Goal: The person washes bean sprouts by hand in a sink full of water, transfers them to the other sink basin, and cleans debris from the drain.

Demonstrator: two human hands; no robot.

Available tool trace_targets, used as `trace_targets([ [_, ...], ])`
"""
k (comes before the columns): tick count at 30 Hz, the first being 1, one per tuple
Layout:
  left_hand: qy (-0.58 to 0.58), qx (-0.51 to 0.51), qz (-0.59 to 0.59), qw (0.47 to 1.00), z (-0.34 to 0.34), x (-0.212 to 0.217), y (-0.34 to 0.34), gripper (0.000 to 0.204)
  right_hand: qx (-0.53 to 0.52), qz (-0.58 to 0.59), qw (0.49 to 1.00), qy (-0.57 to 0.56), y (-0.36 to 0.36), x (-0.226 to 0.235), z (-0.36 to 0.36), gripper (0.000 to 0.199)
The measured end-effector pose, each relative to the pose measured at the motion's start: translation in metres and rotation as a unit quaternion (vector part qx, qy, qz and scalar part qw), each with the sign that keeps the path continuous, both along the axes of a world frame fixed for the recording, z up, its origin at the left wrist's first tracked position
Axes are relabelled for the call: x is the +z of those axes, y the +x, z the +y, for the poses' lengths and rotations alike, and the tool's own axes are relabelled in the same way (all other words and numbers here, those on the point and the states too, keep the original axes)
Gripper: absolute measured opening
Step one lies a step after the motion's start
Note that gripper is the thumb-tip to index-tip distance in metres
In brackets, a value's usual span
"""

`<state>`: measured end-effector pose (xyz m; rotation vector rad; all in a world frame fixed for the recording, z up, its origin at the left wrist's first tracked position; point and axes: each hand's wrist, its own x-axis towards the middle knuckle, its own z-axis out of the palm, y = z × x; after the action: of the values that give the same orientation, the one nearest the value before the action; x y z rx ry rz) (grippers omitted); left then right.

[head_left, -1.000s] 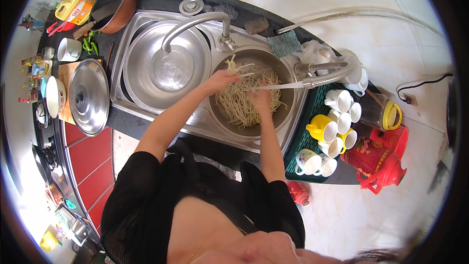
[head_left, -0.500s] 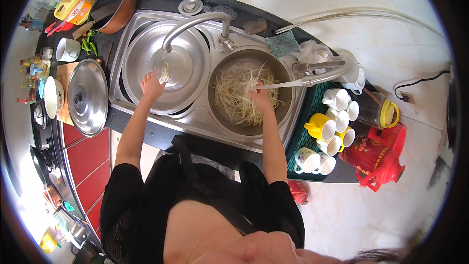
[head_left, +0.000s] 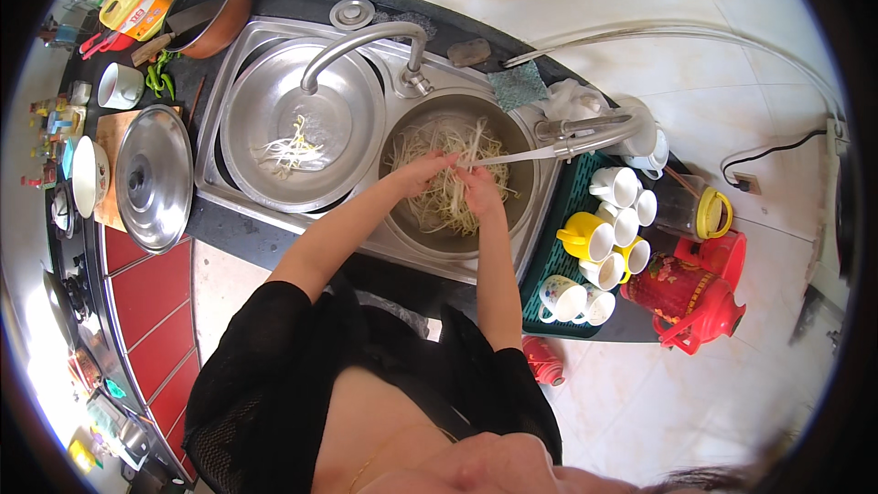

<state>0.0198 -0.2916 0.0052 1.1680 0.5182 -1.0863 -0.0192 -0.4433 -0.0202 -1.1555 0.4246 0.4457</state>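
Pale bean sprouts fill the round right basin of the steel sink. Over them my left hand reaches in from the left, its fingers closed on sprouts. My right hand is just beside it, fingertips also closed on sprouts under the running water. A thin stream comes from the right faucet and lands by my fingertips, partly hiding them. In the left sink bowl sits a wide steel basin with a small bunch of sprouts in it.
A curved faucet arches over the steel basin. Right of the sink, a green tray carries several mugs, with a red thermos beyond. At left are a steel lid, a white mug, green peppers and a brown pot.
My left hand has moved right from the steel basin to the sprouts beside my right hand. A small bunch of sprouts now lies in the steel basin. The view has shifted slightly.
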Motion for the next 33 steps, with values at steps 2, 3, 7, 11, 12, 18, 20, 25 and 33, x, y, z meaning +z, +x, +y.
trace_targets([
  [2,-0.056,0.05,0.029,0.997,-0.008,-0.002,-0.002,0.061,0.067,-0.077,0.994,-0.033,-0.001,0.019,0.014,0.052],
  [3,-0.085,0.071,0.044,0.993,-0.012,-0.004,-0.003,0.056,0.051,-0.07,0.996,-0.023,-0.004,0.017,0.014,0.052],
  [7,-0.207,0.08,0.081,0.972,-0.004,-0.061,0.0,0.029,-0.019,0.004,0.995,0.097,-0.005,0.032,0.014,0.05],
  [11,-0.233,0.079,0.084,0.966,0.007,-0.042,0.005,0.022,0.1,-0.026,0.994,-0.044,0.006,0.07,0.003,0.043],
  [12,-0.247,0.072,0.073,0.964,0.009,-0.038,0.006,0.022,0.109,-0.053,0.99,-0.073,0.006,0.065,-0.004,0.041],
  [18,-0.226,0.099,0.075,0.966,0.009,-0.03,0.01,0.019,0.042,-0.009,0.999,0.022,0.015,0.061,-0.011,0.043],
  [20,-0.241,0.075,0.053,0.966,0.01,-0.026,0.009,0.022,0.089,-0.044,0.995,0.021,0.015,0.042,-0.012,0.04],
  [25,-0.155,0.034,-0.074,0.985,0.033,-0.027,0.005,0.023,0.019,-0.01,1.0,0.012,0.019,0.026,-0.007,0.044],
  [33,0.035,0.028,-0.24,0.97,0.155,0.04,0.019,0.022,0.182,-0.162,0.753,-0.611,0.017,-0.067,0.055,0.064],
])
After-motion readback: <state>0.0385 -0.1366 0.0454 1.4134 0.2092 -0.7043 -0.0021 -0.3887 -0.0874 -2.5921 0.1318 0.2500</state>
